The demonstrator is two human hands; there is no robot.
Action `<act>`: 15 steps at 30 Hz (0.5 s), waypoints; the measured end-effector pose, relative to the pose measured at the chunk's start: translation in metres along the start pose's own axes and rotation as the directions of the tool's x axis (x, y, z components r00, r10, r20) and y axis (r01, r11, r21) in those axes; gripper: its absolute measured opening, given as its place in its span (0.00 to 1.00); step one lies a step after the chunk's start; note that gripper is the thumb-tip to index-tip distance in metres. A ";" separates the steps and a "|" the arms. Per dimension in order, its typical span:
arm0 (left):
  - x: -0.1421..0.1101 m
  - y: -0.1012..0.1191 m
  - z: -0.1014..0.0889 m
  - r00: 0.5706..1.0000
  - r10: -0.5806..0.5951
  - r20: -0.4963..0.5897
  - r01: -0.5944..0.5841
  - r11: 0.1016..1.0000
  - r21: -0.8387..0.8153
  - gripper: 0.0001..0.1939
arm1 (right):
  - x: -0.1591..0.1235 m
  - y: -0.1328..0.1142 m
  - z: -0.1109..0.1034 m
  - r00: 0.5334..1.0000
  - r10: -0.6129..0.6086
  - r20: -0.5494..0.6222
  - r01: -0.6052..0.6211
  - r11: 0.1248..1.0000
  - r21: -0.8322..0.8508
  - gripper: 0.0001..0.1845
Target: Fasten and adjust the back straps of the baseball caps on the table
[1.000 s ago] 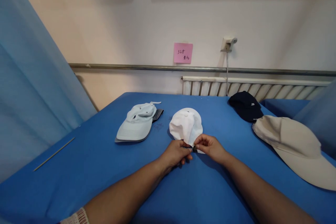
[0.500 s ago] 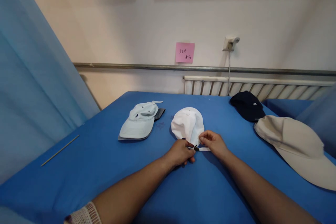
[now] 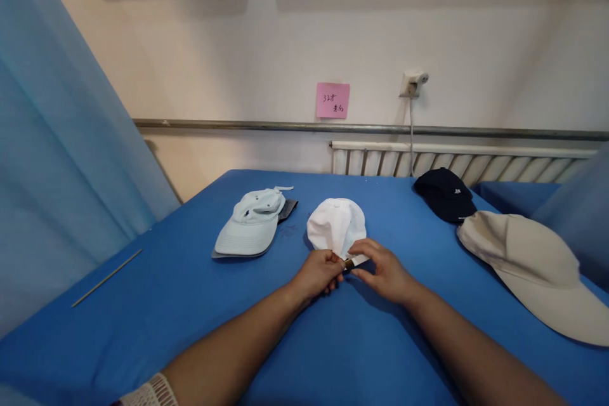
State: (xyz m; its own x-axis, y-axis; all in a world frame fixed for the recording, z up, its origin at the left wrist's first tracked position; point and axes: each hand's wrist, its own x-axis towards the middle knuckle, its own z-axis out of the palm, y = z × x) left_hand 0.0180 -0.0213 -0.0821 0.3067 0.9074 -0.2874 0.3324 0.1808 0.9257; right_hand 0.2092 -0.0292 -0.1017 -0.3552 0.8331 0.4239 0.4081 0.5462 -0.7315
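A white cap (image 3: 335, 225) lies mid-bed, its strap (image 3: 360, 260) and dark metal buckle (image 3: 349, 264) towards me. My left hand (image 3: 318, 274) is closed in a pinch on the strap just left of the buckle. Curled around the strap's loose end is my right hand (image 3: 383, 271), its index finger above and its thumb below, close to the buckle. The exact contact of the right fingertips is partly hidden. The cap's brim is mostly out of sight beneath its crown.
A pale blue cap (image 3: 250, 222) rests on a dark grey one (image 3: 287, 210) at left. On the right lie a navy cap (image 3: 445, 193) and a beige cap (image 3: 528, 260). A thin stick (image 3: 107, 278) is on the blue sheet (image 3: 190, 330). Behind are a rail (image 3: 266, 126) and radiator (image 3: 371, 160).
My right hand has moved from pinching beside the cap to curling around the strap by the buckle. The strap's loose end now tilts upward. My left hand has shifted slightly.
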 end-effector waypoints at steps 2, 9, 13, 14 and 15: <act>0.000 0.000 -0.002 1.000 0.001 0.012 -0.001 1.000 -0.018 0.11 | 0.000 -0.006 0.000 0.995 -0.067 0.074 0.076 0.988 -0.134 0.16; 0.000 0.000 -0.007 0.998 0.003 0.062 -0.005 0.999 0.033 0.10 | 0.003 -0.014 0.000 0.985 -0.099 0.142 0.140 0.936 -0.322 0.07; -0.001 0.001 -0.013 0.998 -0.041 0.051 0.040 0.999 0.027 0.08 | 0.003 -0.012 0.001 0.989 -0.067 0.128 0.106 0.938 -0.329 0.06; -0.001 0.002 -0.014 0.998 -0.052 0.045 0.051 0.998 0.025 0.08 | 0.003 -0.011 0.001 0.990 -0.053 0.127 0.092 0.942 -0.322 0.06; -0.001 0.002 -0.015 0.997 -0.060 0.038 0.059 0.998 0.024 0.08 | 0.002 -0.009 0.002 0.992 -0.041 0.123 0.078 0.947 -0.313 0.06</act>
State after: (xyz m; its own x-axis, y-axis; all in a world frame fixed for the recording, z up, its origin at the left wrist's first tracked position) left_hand 0.0051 -0.0163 -0.0768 0.3196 0.8798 -0.3518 0.3714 0.2253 0.9007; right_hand 0.2032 -0.0323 -0.0955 -0.4726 0.7931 0.3844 0.6219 0.6091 -0.4922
